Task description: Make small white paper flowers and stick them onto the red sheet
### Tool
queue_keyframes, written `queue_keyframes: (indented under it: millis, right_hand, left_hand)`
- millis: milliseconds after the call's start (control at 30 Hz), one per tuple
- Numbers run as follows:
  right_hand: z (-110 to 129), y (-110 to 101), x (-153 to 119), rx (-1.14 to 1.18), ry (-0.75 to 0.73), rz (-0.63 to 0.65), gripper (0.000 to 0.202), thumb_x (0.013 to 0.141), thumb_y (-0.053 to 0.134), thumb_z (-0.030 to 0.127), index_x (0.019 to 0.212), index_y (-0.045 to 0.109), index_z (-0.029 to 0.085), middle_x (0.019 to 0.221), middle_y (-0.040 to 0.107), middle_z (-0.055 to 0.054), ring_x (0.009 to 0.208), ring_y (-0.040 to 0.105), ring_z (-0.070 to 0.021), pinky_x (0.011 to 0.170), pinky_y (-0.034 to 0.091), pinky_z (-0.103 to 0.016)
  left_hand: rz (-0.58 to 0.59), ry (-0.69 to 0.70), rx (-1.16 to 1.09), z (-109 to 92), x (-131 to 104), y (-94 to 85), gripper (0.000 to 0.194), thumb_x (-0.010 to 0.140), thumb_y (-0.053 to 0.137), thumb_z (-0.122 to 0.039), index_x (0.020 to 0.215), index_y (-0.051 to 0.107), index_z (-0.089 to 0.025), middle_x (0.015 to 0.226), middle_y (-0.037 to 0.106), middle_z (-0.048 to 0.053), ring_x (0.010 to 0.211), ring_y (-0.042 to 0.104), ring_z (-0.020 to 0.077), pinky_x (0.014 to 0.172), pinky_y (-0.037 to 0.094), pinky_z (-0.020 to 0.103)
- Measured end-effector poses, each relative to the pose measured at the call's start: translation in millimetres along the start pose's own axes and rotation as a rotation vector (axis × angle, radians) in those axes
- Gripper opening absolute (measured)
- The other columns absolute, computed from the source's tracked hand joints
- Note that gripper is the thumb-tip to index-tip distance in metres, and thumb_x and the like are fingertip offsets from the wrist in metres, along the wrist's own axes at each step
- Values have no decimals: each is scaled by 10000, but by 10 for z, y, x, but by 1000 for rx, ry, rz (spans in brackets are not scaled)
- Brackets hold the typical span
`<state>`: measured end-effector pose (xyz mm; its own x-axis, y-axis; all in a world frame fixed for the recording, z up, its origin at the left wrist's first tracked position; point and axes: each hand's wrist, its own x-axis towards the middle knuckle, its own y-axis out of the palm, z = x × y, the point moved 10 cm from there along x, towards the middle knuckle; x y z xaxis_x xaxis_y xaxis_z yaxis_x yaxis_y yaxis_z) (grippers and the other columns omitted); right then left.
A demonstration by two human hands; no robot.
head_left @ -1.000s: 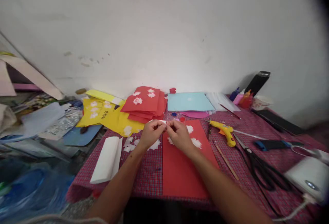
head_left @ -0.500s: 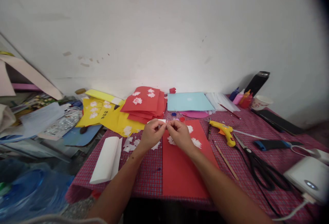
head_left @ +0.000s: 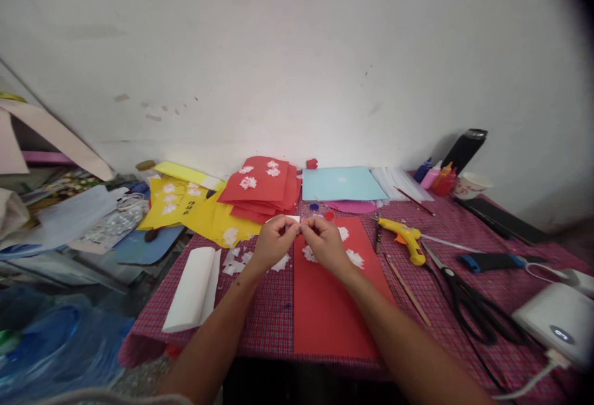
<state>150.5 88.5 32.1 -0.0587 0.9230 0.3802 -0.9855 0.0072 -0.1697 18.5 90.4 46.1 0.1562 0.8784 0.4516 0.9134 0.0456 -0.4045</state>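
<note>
Over a checked tablecloth [head_left: 264,330] and a red sheet [head_left: 341,324], a left hand [head_left: 273,245] and right hand [head_left: 323,243] meet, fingertips pinched closed.
The sheet stretches toward five o'clock from the fingertips; what they pinch is too small to tell. A yellow glue gun [head_left: 404,238] lies at three o'clock, white paper flowers [head_left: 355,259] between three and six, a white paper piece [head_left: 293,218] near eleven.
</note>
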Motion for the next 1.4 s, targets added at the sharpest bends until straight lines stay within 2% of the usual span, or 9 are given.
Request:
queue_keyframes:
  millis: [267, 500, 600, 1000, 1400]
  right_hand:
    - [0, -12, 10, -44, -26, 4, 192, 865, 528, 273, 693, 559, 192, 614, 500, 36, 585, 454, -127, 564, 354, -237]
    - [96, -21, 1, -131, -75, -8, 192, 858, 523, 247, 687, 587, 192, 618, 535, 26, 590, 472, -132, 571, 353, -240]
    - [97, -13, -5, -144, -70, -7, 197, 854, 525, 250, 676, 583, 192, 621, 536, 22, 589, 467, -134, 567, 351, -242]
    - [22, -7, 2, -52, -1, -10, 188, 841, 531, 259, 666, 539, 193, 607, 498, 35, 571, 448, -124, 544, 345, -233]
    - [31, -8, 3, -44, -18, -6, 185, 852, 524, 272, 684, 545, 199, 627, 511, 31, 590, 458, -131, 572, 366, -241]
  left_hand:
    - [9, -35, -27, 29, 1, -3, 193, 882, 551, -293, 778, 648, -163, 755, 640, 9, 704, 564, 125, 658, 428, 229]
    - [-34, 90, 133, -117, -9, -41, 155, 864, 568, -249, 776, 671, -172, 730, 612, 8, 688, 540, 126, 673, 416, 245]
    - [-49, 103, 156, -134, -9, -46, 151, 860, 564, -231, 754, 656, -175, 723, 607, 5, 688, 542, 126, 668, 412, 242]
    - [-30, -46, -1, 58, -8, -23, 190, 865, 557, -288, 749, 634, -160, 728, 619, 1, 674, 529, 115, 627, 404, 219]
    - [-14, -96, -120, 86, -8, -1, 177, 847, 568, -278, 751, 652, -156, 741, 645, 10, 693, 563, 123, 642, 444, 223]
